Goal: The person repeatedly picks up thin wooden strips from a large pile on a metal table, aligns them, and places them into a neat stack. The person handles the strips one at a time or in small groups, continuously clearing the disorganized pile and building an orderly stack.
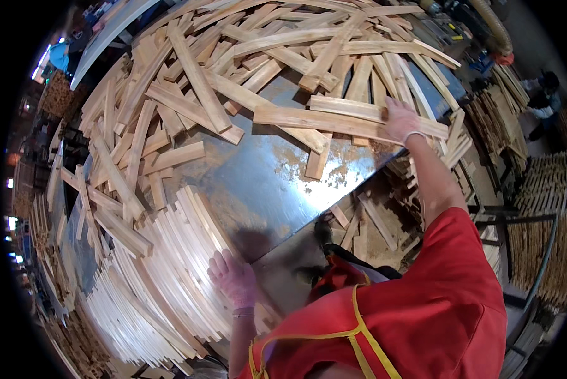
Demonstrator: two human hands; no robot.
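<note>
My right hand (401,120), in a thin pale pink glove, reaches out to the right side of the metal table. Its fingers close over a wooden slat (328,120) that lies across the near edge of the loose pile. A second, shorter slat (350,107) lies right behind it, against the fingers. My left hand (234,279), gloved alike, rests with its fingers extended on the right end of a row of slats (176,252). Those slats stand close together on edge, side by side, at the lower left.
A big jumbled heap of slats (201,82) covers the far and left parts of the metal table (264,183). Below its right edge, wood offcuts (378,221) lie on the floor. Stacked slats (542,221) and a metal frame (539,259) stand at right. Another person (544,104) is far right.
</note>
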